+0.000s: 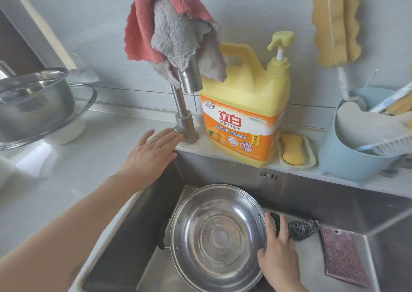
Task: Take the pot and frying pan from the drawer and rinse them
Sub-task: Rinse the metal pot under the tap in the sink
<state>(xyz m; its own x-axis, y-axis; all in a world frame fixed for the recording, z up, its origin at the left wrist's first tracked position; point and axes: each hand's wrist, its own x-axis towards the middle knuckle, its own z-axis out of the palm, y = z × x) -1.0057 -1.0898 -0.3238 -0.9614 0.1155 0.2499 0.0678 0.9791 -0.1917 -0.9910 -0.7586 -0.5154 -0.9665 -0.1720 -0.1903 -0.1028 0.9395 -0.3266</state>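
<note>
Your right hand (278, 249) grips the black handle of the pot (219, 236), which stands tilted in the sink (334, 202). Your left hand (153, 152) is flat, fingers straight, at the base of the tap (185, 104); no water is visible.

Risks:
- The cloths (169, 30) hang over the spout. Opened hard, the stream may soak them or spray sideways.
- One-handed, the tilted pot may swing or slip when water loads it.
- The pot's rim sits near the scourer (301, 229) and pad (343, 253); it may knock them.

Containers: the pot looks empty. The bowl (33, 104) on the table (66, 169) looks empty. The blue tub (356, 151) holds brushes. The tray (294, 151) holds a yellow sponge. No frying pan is in view.
</note>
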